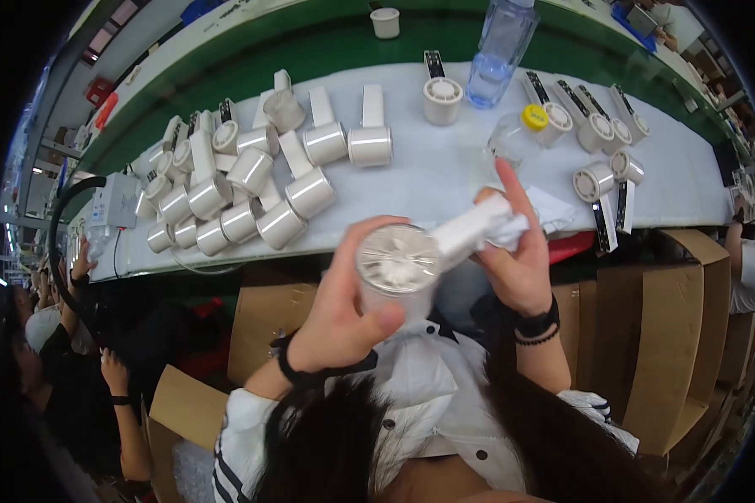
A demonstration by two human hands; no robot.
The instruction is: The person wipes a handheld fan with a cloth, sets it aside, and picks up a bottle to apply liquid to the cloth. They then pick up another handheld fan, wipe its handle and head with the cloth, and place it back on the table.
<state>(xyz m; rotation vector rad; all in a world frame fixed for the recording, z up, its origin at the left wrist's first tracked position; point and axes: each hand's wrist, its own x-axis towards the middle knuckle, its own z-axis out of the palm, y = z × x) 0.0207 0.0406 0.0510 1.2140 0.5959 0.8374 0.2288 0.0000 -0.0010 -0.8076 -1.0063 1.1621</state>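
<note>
My left hand (344, 310) is wrapped round the barrel of a white hair-dryer-shaped device (397, 260), whose round ribbed end faces up and is slightly blurred. Its straight handle points away to the right. There my right hand (516, 260) pinches a white cloth (505, 230) against the handle, index finger stretched out. Part of the cloth spreads over the table edge behind the hand. Just beyond stands a clear bottle with a yellow cap (533, 119).
On the white-covered table (428, 184), several similar devices (252, 171) crowd the left, and more with dark open handles (596, 132) lie right. A tall bottle of bluish liquid (499, 59) stands at the back. Cardboard boxes (667, 360) stand below the table edge. Another person's arm (126, 419) shows at left.
</note>
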